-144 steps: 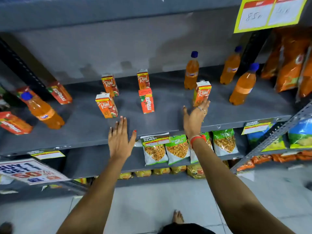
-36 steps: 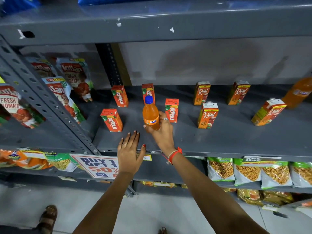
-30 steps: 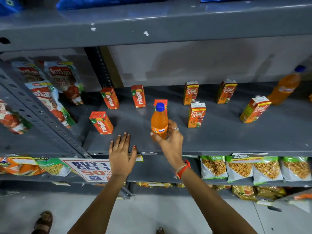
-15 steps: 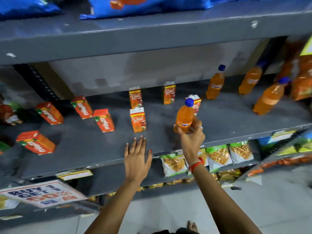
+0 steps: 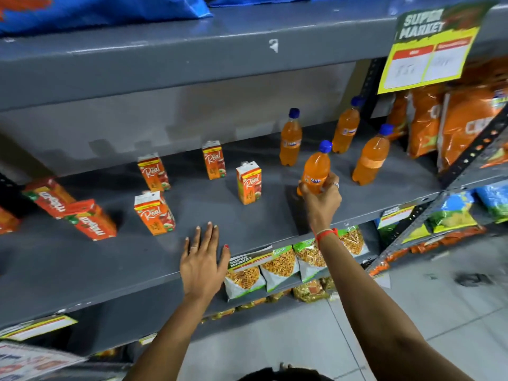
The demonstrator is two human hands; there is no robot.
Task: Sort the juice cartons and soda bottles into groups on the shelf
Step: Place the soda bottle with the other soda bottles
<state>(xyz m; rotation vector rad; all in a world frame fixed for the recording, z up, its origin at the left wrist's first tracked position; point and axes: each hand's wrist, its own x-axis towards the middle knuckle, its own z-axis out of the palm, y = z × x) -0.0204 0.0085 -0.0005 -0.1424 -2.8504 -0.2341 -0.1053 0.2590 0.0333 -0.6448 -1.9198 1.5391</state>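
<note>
On the grey shelf [image 5: 82, 270], the far left held red Maaza cartons [image 5: 92, 220], tilted and lying close together. Next came four orange-and-white Real cartons [image 5: 155, 213], all upright and standing apart from one another: two toward the front left, one at the back and one [image 5: 248, 182] nearest the bottles. The left hand [image 5: 202, 264] lay flat on the front part of the shelf, palm down, fingers spread and holding nothing. To its right, the right hand [image 5: 320, 198] was closed around the lower body of an orange soda bottle [image 5: 316, 169] with a blue cap; the bottle leaned slightly to the right, and whether its base touched the shelf could not be told. Three more soda bottles [image 5: 290, 138] of the same kind stood upright behind and to the right of it, near the shelf's right upright. Farthest right hung orange snack bags [image 5: 461, 122] under a yellow price sign [image 5: 431, 50].
</note>
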